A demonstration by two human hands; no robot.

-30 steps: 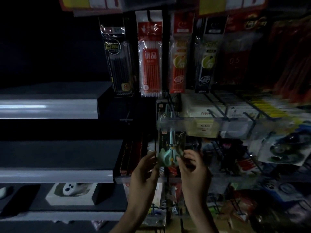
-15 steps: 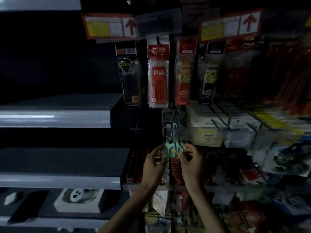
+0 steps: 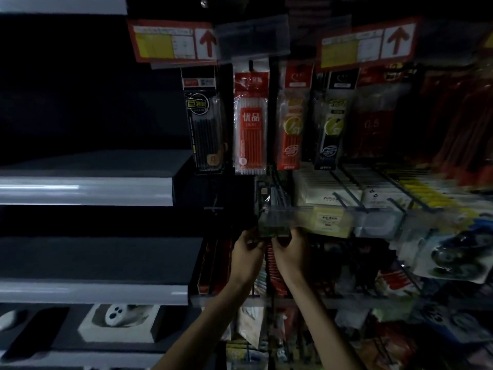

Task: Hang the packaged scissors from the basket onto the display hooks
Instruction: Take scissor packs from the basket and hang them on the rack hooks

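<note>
Left hand, right hand: fingers pinch flat scissors pack behind clear plastic rail.

i log: price sign red-bordered, yellow panel, red arrow on white; pen pack black; refill pack red and white; shelf edge grey; packaged scissors perhaps dark green.

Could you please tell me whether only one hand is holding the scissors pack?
No, both the left hand and the right hand grip the scissors pack at its lower edge, under the clear rail.
</note>
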